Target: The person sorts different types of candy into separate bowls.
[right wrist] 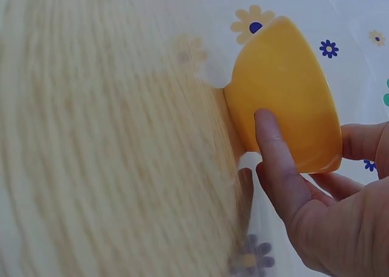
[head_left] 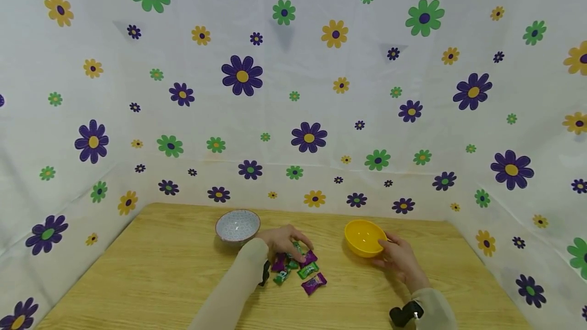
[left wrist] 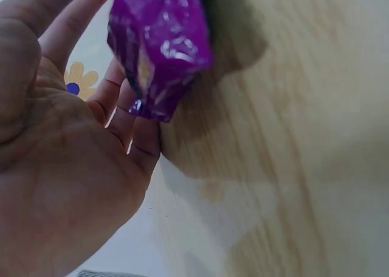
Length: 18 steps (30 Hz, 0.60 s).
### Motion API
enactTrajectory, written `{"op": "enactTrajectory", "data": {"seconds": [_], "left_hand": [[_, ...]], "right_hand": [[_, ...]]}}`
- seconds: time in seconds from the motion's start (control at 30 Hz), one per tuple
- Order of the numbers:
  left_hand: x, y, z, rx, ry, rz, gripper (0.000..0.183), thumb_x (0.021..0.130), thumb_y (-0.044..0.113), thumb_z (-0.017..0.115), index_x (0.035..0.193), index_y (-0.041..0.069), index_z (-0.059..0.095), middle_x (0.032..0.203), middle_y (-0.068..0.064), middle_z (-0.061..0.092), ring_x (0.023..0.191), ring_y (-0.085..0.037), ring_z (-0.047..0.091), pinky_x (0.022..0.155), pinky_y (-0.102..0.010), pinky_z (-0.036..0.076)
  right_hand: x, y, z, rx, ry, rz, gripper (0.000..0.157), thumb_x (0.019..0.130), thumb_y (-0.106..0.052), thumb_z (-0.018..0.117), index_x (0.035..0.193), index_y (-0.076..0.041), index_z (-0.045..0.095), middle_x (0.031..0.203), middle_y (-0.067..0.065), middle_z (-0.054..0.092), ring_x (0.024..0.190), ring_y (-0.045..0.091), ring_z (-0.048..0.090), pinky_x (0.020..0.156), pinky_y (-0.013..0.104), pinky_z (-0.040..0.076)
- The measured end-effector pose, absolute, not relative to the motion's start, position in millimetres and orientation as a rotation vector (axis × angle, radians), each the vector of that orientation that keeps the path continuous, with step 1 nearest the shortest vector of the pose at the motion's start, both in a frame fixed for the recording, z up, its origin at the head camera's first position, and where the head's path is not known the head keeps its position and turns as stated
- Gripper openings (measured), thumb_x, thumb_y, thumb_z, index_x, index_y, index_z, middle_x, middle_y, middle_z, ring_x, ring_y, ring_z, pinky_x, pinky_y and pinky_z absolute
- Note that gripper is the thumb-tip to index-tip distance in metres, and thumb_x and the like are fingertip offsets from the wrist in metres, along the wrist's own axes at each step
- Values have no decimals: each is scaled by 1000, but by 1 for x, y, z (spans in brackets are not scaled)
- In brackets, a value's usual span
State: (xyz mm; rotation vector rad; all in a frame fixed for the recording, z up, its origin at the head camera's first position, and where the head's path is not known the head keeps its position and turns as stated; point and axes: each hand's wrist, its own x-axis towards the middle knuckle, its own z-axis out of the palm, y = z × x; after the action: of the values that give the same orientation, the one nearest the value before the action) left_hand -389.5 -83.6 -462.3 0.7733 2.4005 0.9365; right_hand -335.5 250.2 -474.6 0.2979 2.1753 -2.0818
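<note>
Several wrapped candies, purple and green, lie in a loose cluster on the wooden table. My left hand (head_left: pixel 283 240) reaches over this cluster with its fingers spread and bent downward. In the left wrist view, a purple candy (left wrist: pixel 161 46) appears close in front of the left palm (left wrist: pixel 67 167). Nearest the table's front are a green candy (head_left: pixel 308 270) and another purple candy (head_left: pixel 314 283). My right hand (head_left: pixel 400 257) holds the yellow bowl (right wrist: pixel 279 95) by its near right side, one finger along the outer wall and another digit at the rim. The bowl stands upright on the table.
A grey-blue patterned bowl (head_left: pixel 237 227) with a dark rim stands behind and left of the candies, close to the left forearm. A flower-printed white sheet (head_left: pixel 293 116) encloses the back and sides of the wooden table (head_left: pixel 151 269).
</note>
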Motion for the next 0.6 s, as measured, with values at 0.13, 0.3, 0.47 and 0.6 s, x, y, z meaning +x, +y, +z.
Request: {"op": "enactTrajectory", "data": {"seconds": [0.13, 0.3, 0.47, 0.6], "left_hand": [[-387, -81, -459, 771, 2428, 891, 31, 83, 21, 79, 113, 26, 74, 136, -2, 60, 131, -29, 47, 107, -51, 42], [-387, -79, -460, 792, 2450, 880, 23, 83, 17, 79, 104, 24, 77, 127, 0, 66, 119, -21, 53, 101, -45, 46], [-389, -77, -464, 775, 2496, 873, 14, 83, 16, 78, 94, 25, 78, 113, 6, 70, 100, -11, 56, 90, -35, 50], [-385, -75, -460, 733, 2510, 871, 11, 82, 17, 79, 91, 23, 78, 107, 7, 70, 92, -10, 55, 85, -31, 51]], "right_hand": [[-335, 249, -472, 308, 2173, -2083, 57, 102, -11, 45, 154, 0, 23, 151, 32, 31, 124, 40, 50, 83, 40, 59], [-332, 249, -470, 288, 2174, -2076, 56, 102, -10, 44, 154, 0, 24, 151, 32, 31, 125, 42, 49, 84, 41, 59], [-331, 250, -469, 276, 2171, -2069, 57, 102, -12, 45, 154, 0, 23, 151, 32, 31, 119, 37, 54, 84, 40, 59], [-332, 251, -469, 270, 2177, -2060, 58, 103, -13, 46, 154, 1, 22, 150, 32, 31, 114, 34, 57, 85, 40, 58]]}}
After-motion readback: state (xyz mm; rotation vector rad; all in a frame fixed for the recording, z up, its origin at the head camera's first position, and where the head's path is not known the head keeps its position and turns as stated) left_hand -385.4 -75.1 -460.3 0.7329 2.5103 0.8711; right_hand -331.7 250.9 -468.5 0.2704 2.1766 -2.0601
